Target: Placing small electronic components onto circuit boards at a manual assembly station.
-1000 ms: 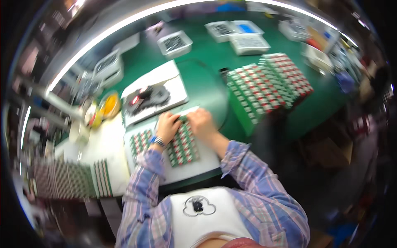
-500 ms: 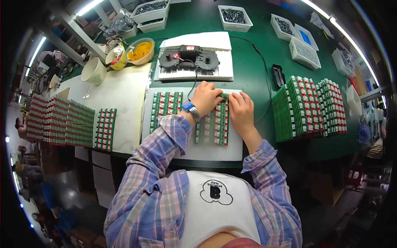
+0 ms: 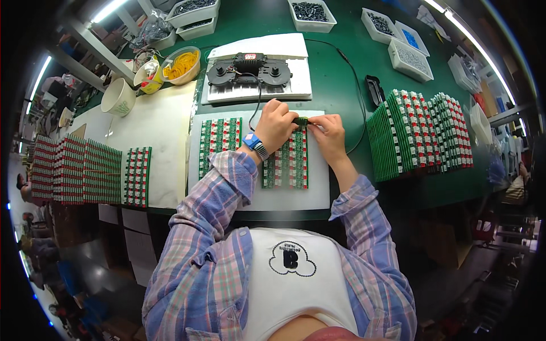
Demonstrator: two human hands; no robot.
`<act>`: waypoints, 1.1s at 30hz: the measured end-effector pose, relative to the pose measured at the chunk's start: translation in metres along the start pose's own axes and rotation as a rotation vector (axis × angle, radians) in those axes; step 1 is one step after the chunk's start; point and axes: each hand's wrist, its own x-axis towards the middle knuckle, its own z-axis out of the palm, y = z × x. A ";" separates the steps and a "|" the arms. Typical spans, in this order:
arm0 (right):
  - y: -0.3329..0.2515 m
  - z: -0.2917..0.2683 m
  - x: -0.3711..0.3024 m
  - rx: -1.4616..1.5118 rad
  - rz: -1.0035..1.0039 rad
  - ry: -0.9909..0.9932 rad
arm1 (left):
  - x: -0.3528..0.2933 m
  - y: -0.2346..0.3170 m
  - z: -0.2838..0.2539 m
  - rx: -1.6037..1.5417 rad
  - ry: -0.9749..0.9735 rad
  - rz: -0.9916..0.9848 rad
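A white mat (image 3: pixel 239 199) on the bench carries two green circuit board panels with rows of red and white parts. The left panel (image 3: pixel 220 142) lies beside my left wrist; the right panel (image 3: pixel 284 170) lies below my hands. Over the right panel's far edge, a small dark green piece (image 3: pixel 301 121) is held between my hands. My left hand (image 3: pixel 275 125), its fingers curled, grips the piece's left end. With thumb and fingertips pinched together, my right hand (image 3: pixel 330 132) has its right end. The piece's exact kind is too small to make out.
Beyond the mat, a black twin-reel device (image 3: pixel 250 74) sits on white foam, its cable running near my left hand. Stacked board panels stand at right (image 3: pixel 418 131) and left (image 3: pixel 74 170). White bins (image 3: pixel 311 25) of small parts and a bowl of yellow bands (image 3: pixel 182 65) line the back.
The right panel, blurred before, now lies still. My right hand has gone from spread fingers at the panel's far corner to a pinch on the small piece. The whole view has shifted slightly.
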 end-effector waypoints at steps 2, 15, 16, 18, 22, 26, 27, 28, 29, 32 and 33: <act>-0.001 -0.001 0.000 0.022 0.020 -0.004 | -0.001 -0.003 -0.004 0.016 -0.006 0.022; -0.009 -0.014 -0.009 -0.023 -0.013 -0.059 | -0.012 0.003 -0.010 -0.164 -0.083 -0.061; -0.008 -0.014 -0.010 -0.041 -0.032 -0.052 | -0.013 0.003 -0.009 -0.166 -0.085 -0.062; -0.007 -0.013 -0.010 -0.057 -0.051 -0.047 | -0.014 0.003 -0.008 -0.191 -0.068 -0.052; -0.006 -0.013 -0.010 -0.098 -0.101 -0.055 | -0.015 0.001 -0.008 -0.196 -0.061 -0.042; -0.002 -0.012 -0.013 -0.059 -0.045 -0.042 | -0.016 0.001 -0.005 -0.173 -0.063 -0.021; -0.001 -0.012 -0.013 -0.081 -0.064 -0.047 | -0.015 0.001 -0.004 -0.162 -0.063 -0.010; -0.003 -0.012 -0.013 -0.101 -0.085 -0.052 | -0.015 0.001 -0.004 -0.161 -0.065 -0.013; -0.004 -0.012 -0.013 -0.122 -0.105 -0.057 | -0.015 0.001 -0.003 -0.155 -0.060 -0.020; -0.011 -0.016 -0.014 -0.230 -0.187 -0.077 | -0.013 -0.001 -0.004 -0.141 -0.047 -0.035; -0.013 -0.017 -0.015 -0.287 -0.228 -0.087 | -0.013 0.000 -0.003 -0.138 -0.047 -0.038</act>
